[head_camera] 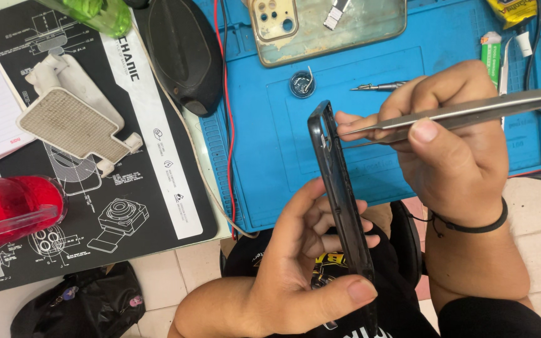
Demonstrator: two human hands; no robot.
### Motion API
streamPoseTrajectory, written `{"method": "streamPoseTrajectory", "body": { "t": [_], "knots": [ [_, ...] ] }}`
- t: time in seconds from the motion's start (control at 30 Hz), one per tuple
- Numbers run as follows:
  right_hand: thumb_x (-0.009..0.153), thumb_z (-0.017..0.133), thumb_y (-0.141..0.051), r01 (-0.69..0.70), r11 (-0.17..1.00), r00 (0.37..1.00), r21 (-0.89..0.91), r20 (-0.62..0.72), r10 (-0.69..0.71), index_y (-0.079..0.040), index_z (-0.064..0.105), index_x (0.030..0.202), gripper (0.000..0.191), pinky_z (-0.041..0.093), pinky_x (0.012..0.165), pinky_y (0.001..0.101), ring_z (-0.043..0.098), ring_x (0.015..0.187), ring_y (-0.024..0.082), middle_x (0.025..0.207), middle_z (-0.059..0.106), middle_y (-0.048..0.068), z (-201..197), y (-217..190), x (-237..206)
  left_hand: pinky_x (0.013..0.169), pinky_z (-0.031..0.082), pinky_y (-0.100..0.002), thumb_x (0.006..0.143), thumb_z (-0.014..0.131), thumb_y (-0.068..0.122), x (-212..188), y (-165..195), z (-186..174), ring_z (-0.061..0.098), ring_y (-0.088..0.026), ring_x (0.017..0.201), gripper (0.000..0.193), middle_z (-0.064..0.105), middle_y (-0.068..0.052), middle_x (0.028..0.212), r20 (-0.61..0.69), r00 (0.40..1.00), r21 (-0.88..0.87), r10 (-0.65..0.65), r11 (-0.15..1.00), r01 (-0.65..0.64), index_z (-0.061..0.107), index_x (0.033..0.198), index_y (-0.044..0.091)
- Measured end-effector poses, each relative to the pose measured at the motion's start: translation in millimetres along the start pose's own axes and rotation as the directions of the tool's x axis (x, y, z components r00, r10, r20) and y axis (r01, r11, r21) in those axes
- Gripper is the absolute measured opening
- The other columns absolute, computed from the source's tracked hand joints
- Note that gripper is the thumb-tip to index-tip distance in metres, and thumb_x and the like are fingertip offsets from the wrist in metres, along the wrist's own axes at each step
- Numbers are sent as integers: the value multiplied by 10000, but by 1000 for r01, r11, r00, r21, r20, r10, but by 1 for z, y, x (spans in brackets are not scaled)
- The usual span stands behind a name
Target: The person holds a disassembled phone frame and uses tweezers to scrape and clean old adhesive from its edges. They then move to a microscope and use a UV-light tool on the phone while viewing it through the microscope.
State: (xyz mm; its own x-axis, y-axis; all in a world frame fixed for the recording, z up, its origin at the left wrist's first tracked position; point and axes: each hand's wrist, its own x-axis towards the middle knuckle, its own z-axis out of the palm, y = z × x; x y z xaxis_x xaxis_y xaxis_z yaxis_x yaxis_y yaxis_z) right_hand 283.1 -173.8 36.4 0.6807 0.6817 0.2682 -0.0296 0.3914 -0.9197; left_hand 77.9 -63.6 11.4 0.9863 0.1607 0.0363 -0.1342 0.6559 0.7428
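Lower centre: left hand (295,263) grips dark phone frame (339,194), held edge-on and upright above blue mat (270,144). Right of centre: right hand (452,150) pinches metal tweezers (458,116), tips touching frame's upper edge.

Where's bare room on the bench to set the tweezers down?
Blue mat is bare between the small round tin and its front edge, left of the phone frame. Crowded: mat's back edge around the phone back cover, and the black mat at left.
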Motion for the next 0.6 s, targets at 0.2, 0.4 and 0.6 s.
{"method": "streamPoseTrajectory", "body": {
  "t": [0.2,0.4,0.6],
  "knots": [
    [1107,576,-109,16,1000,1000,-7,-6,-16,13,398,1094,216,623,1068,569,654,860,219,921,575,200,3,1,-1,1189,477,-472,1000,813,78,-1,1,1,473,-264,1434,1014,411,-174,1555,-10,1000,-4,-4,1000,4,112,1732,61],
    [1106,580,-106,14,1000,1000,-5,1,-14,12,399,1090,217,577,1057,553,666,872,229,915,573,197,3,0,-1,1190,477,-474,999,815,70,0,4,2,476,-267,1434,985,412,-171,1560,-11,1000,-7,2,1000,-2,120,1696,53],
    [1095,578,-103,12,1000,1000,-8,-7,-12,10,393,1082,217,602,1066,564,686,897,249,911,574,199,4,0,-2,1208,514,-517,862,808,102,7,13,7,494,-301,1450,1016,421,-195,1544,-66,993,-20,-93,996,92,114,1602,41]
  ]
}}
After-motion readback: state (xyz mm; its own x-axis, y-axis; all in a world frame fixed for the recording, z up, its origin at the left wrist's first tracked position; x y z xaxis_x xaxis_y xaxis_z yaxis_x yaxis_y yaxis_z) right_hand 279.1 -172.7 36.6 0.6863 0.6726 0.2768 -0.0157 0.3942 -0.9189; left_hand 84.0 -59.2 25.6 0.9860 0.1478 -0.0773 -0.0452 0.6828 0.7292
